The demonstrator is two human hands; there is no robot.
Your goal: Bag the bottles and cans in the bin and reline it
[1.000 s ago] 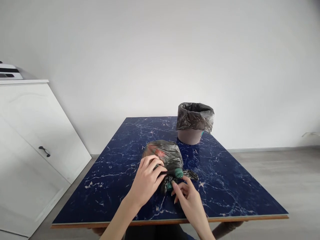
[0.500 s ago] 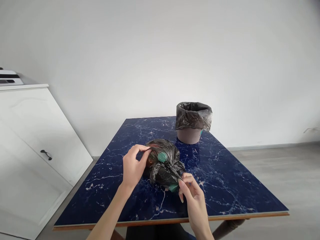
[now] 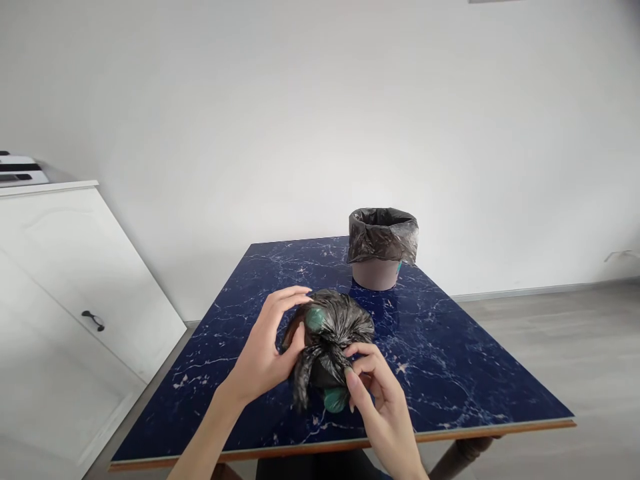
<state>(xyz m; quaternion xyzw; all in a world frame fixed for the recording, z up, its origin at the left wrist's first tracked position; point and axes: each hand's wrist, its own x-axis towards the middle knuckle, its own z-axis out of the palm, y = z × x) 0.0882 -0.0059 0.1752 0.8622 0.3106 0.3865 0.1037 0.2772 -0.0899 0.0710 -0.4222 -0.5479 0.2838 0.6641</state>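
A tied black plastic garbage bag (image 3: 350,319) lies near the middle of the table, gathered into a twisted knot on top. Two green patches show through its thin film. My left hand (image 3: 273,337) is cupped at the bag's left side, thumb and fingers apart, fingertips at the film. From the right, my right hand (image 3: 377,387) pinches the gathered plastic beside the knot between thumb and fingers. A loose end of the bag hangs down on the near left side. What fills the bag is mostly hidden.
Beyond the bag, a pinkish-grey bin (image 3: 375,275) with a black liner (image 3: 383,243) folded over its rim stands on the blue marbled table (image 3: 470,373). A white cabinet (image 3: 65,287) is at the left, and a pale wall closes off the back.
My left hand has loosened its pinch on the bag's left side and spread its fingers. My right hand has moved left and up, closer to the knot. The bag has turned slightly.
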